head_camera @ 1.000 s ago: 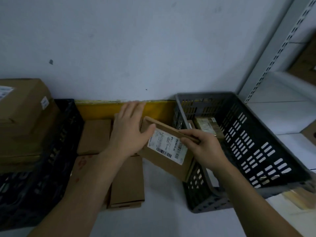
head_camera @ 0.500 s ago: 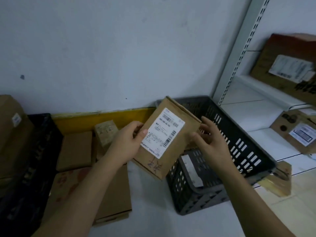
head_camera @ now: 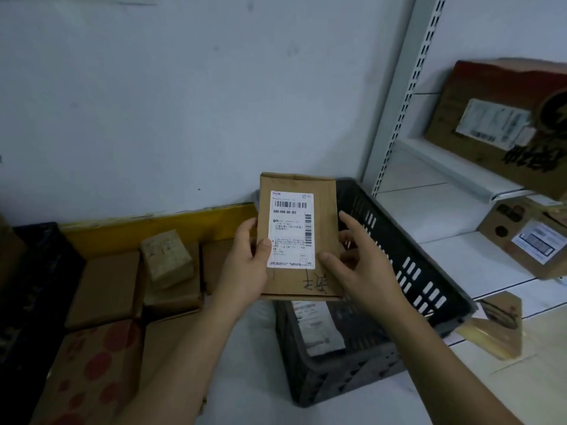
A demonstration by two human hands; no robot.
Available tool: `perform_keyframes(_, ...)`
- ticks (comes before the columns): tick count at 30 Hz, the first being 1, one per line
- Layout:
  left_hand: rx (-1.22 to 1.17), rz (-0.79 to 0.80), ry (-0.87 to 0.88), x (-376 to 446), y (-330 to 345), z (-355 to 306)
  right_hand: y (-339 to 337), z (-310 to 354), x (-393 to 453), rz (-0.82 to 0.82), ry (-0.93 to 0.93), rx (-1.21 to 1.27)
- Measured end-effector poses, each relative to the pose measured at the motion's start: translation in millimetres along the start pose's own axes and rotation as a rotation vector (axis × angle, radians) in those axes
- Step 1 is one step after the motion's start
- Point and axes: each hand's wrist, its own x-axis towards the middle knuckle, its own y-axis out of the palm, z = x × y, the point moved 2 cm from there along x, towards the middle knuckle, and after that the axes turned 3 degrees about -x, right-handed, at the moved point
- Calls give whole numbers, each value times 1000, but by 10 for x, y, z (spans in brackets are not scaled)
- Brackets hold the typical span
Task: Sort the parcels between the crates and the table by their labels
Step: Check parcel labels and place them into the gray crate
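Observation:
A flat brown parcel (head_camera: 325,210) with a white barcode label is held upright in front of me, above the near left corner of the dark grey crate (head_camera: 408,280). My left hand (head_camera: 244,268) grips its left edge, thumb on the label's lower corner. My right hand (head_camera: 357,265) holds its right edge, thumb on the front and fingers behind. Black handwriting shows below the label. A labelled parcel (head_camera: 316,326) lies inside the grey crate.
Several brown parcels (head_camera: 107,286) lie on the white table at left, one with red dots (head_camera: 92,369). A black crate (head_camera: 33,286) stands at far left. White shelves at right carry labelled boxes (head_camera: 527,237). A yellow strip runs along the wall.
The parcel has been turned from tilted to upright with its label facing me. Both hands shifted along its edges. My view has swung further right, showing more shelving.

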Motion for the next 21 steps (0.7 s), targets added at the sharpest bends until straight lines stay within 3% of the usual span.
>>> perform_keyframes(6, 192, 109, 104, 231, 617, -106, -521, -429, 437, 164, 5, -121)
perform_keyframes(11, 568, 50, 153, 416, 893, 74, -805, -1064, 883, 223, 11, -358)
perform_keyframes(18, 993, 120, 69, 421, 968, 644, -549, -1856, 1093, 763, 97, -622)
perform_keyframes(21, 1138, 199, 44, 384, 1012, 779, -310, -2121, 1115, 908, 166, -684)
